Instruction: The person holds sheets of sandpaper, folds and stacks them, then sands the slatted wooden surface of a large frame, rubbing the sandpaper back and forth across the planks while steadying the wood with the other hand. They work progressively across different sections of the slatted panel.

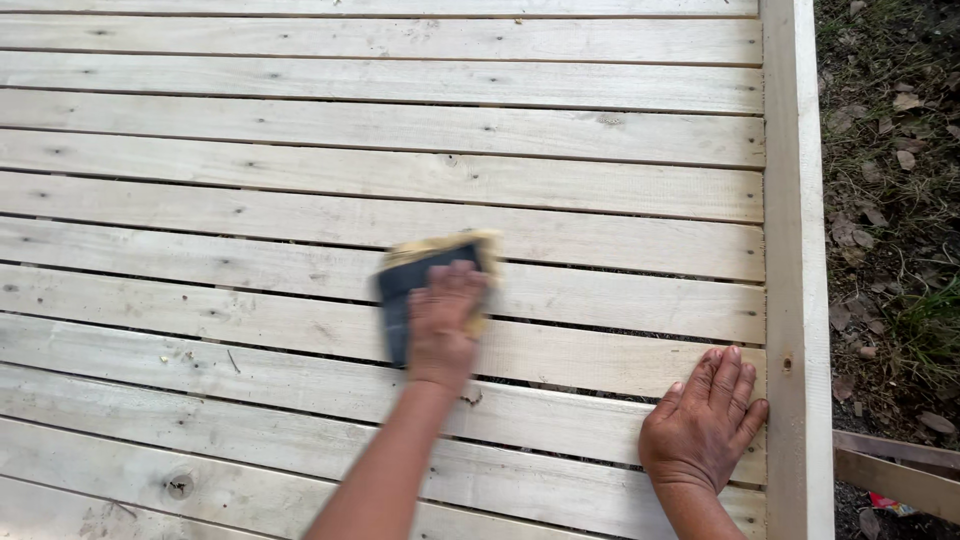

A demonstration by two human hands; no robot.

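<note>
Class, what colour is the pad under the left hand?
Dark grey pad with a tan edge, under the left hand; head view.

Those slats [300,130] are looking like raw pale wood, matt and unfinished, with dark knots and a grain that's showing a bit rough in spots. The side rail [795,250] is looking like the same bare timber, maybe a touch smoother. The left hand [440,325] is pressing down a sanding sheet [400,285], which is showing a dark gritty face and a tan papery backing curling at the edge. Past the rail the ground [890,150] is looking like dull soil and dry leaves.
</note>
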